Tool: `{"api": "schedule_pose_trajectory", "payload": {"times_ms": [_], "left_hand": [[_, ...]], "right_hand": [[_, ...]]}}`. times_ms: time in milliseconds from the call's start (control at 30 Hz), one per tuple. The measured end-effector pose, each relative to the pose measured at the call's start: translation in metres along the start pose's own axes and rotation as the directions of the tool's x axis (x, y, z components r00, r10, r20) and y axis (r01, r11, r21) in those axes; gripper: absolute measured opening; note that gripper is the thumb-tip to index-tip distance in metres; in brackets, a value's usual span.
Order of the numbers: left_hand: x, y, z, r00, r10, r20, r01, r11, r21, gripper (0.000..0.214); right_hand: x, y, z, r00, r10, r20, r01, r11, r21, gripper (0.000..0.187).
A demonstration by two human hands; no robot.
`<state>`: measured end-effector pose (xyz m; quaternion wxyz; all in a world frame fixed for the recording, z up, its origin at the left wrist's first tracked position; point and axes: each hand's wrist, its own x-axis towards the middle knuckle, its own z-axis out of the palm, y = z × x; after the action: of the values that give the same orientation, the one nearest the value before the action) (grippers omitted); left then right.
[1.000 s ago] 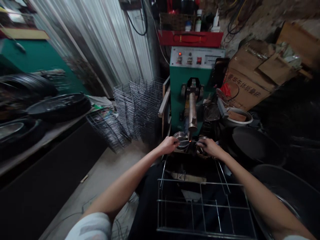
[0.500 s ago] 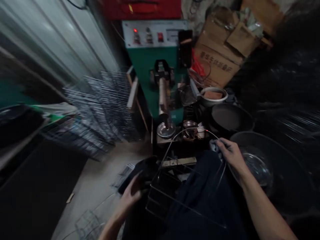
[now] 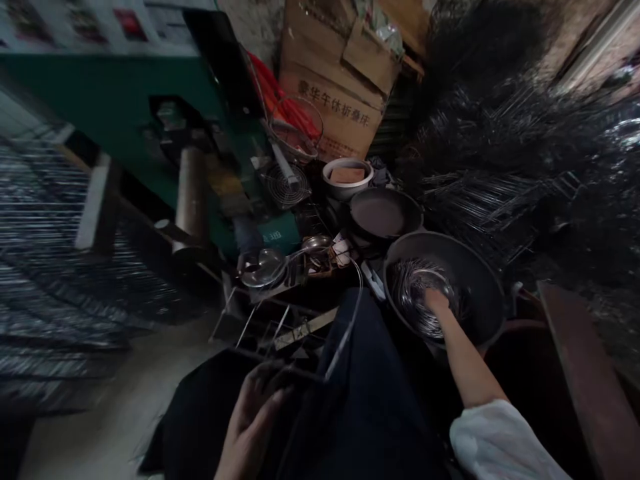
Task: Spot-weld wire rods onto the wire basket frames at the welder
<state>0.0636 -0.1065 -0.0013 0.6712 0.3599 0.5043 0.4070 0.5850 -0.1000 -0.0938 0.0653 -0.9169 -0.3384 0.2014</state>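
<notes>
Right of centre, the right hand (image 3: 436, 301) was sunk in the basin (image 3: 483, 283) of thin, probably springy wire loops (image 3: 410, 287); I cannot tell whether its fingers were open or closed. At bottom centre, the left hand (image 3: 255, 417) had its fingers closed on the near edge of the light-looking wire rack (image 3: 280, 328).

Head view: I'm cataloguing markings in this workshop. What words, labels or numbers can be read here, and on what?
"豪华午休折叠床": printed on the side of the cardboard box; the last characters are less certain.
Control panel labels on the green machine: too blurred to read.
Pale mark low on the machine's front: too small and blurred to read.
</notes>
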Motion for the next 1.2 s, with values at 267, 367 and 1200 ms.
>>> {"api": "schedule_pose_trajectory", "payload": {"times_ms": [267, 367, 1200], "left_hand": [[0.079, 0.023, 0.043, 0.954, 0.042, 0.297, 0.086, 0.911, -0.403, 0.06], [0.095, 0.018, 0.025, 0.972, 0.096, 0.216, -0.089, 0.995, -0.046, 0.059], [0.209, 0.054, -0.186, 0.901, 0.272, -0.338, 0.264, 0.275, 0.925, 0.024]], "right_hand": [[0.0, 0.048, 0.05, 0.999, -0.013, 0.047, 0.019, 0.99, -0.139, 0.048], [-0.001, 0.06, 0.059, 1.0, -0.024, -0.008, 0.023, 0.989, -0.149, 0.056], [-0.086, -0.173, 0.003, 0.468, -0.796, -0.384, 0.849, 0.526, -0.056, 0.042]]}}
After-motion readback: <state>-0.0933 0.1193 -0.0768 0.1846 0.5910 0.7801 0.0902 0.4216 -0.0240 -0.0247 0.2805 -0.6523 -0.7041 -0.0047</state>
